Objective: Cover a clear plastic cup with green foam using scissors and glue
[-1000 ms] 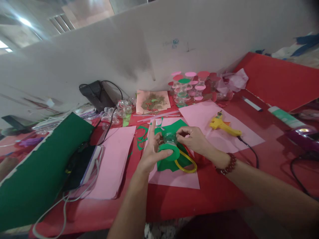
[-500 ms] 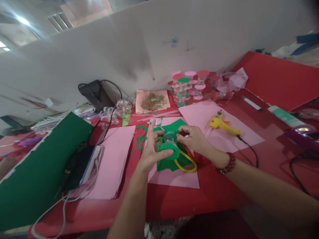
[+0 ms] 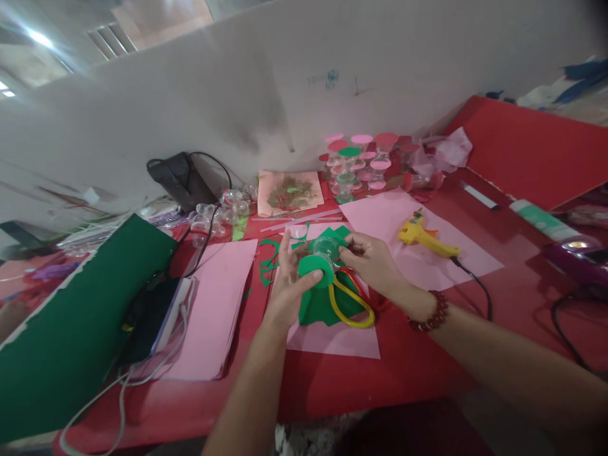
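My left hand (image 3: 289, 291) grips a clear plastic hourglass-shaped piece (image 3: 327, 248) with a round green disc (image 3: 314, 269) on its near end. My thumb lies across the disc. The piece is tilted, its clear end pointing up and away. On its right side, my right hand (image 3: 373, 261) is closed in a pinch by the plastic; whatever lies between those fingertips is too small to tell. Beneath the hands are a cut green sheet (image 3: 316, 310) and scissors with yellow and red handles (image 3: 354, 320), their blades hidden.
To the right, a yellow glue gun (image 3: 430, 240) rests on pink paper (image 3: 380, 215). Several finished-looking disc-topped plastic pieces (image 3: 349, 163) stand by the wall, with loose clear ones (image 3: 216, 218) further left. Pink sheets (image 3: 216, 304) and a green board (image 3: 95, 329) lie on the left.
The plastic piece has tipped so its green disc faces me more, and it has risen slightly. My right hand has shifted a little, uncovering more of the red scissor handle.
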A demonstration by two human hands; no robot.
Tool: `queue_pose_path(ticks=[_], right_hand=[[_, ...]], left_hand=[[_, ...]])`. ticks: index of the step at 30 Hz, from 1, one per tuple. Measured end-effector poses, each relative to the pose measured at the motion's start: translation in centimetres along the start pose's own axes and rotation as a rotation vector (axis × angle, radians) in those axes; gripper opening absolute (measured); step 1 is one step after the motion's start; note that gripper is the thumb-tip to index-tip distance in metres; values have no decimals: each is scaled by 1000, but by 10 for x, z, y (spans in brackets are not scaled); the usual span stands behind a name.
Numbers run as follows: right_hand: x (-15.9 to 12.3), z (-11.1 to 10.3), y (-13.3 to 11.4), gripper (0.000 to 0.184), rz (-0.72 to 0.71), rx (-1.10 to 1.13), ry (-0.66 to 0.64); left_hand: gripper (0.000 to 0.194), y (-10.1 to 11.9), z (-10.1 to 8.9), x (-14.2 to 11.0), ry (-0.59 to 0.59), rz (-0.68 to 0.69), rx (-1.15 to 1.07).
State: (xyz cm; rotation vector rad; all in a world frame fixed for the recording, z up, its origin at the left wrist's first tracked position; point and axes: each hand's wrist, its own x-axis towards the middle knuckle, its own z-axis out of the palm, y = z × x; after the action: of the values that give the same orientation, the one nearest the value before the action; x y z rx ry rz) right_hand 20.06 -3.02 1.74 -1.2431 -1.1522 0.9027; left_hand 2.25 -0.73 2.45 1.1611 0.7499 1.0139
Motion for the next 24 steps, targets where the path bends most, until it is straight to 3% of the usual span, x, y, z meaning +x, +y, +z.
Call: queue_pose_path(ticks=[3, 8, 24], right_hand=[[0, 3, 3, 15, 21, 13, -4], [0, 5, 8, 17, 22, -31, -51], [5, -1, 10, 25, -2, -70, -94]], left_hand=[[109, 4, 7, -2, 39, -110, -169], [106, 9, 6, -3, 35, -139, -274], [120, 4, 4, -1, -78, -30, 5]])
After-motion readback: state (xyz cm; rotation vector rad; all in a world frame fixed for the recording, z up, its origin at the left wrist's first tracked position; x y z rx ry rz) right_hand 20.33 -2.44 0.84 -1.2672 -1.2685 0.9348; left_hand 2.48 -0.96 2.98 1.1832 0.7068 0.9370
